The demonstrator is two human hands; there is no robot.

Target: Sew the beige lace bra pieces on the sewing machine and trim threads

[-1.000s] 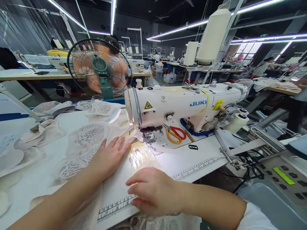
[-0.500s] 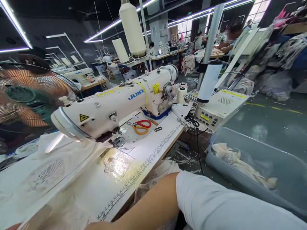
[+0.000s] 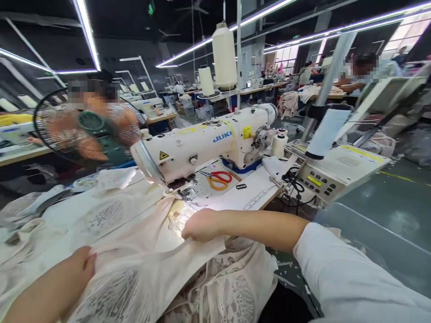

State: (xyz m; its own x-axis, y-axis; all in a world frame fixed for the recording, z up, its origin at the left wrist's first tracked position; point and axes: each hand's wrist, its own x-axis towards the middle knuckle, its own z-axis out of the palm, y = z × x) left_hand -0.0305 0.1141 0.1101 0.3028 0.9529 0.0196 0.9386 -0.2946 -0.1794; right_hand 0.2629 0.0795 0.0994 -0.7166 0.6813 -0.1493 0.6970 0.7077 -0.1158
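A white JUKI sewing machine (image 3: 202,146) stands on the white worktable. Cream lace fabric (image 3: 134,260) stretches between my two hands in front of it, and part of it runs up toward the needle area. My left hand (image 3: 76,271), at lower left, is closed on the fabric's edge. Near the machine's front, my right hand (image 3: 202,225) pinches the fabric's other side, its fingertips partly hidden. Red-and-orange-handled scissors (image 3: 218,180) and a dark razor blade (image 3: 241,186) lie on the table beyond my right hand.
More cream fabric (image 3: 30,242) is heaped at the left. A control box (image 3: 323,179) sits at the table's right, above a clear plastic bin (image 3: 363,233). Cones of thread (image 3: 224,58) stand behind the machine. A fan (image 3: 90,123) and a seated person are at far left.
My view has swung left. Both hands have come up into sight with the lace fabric spread between them; my right hand has moved up toward the machine.
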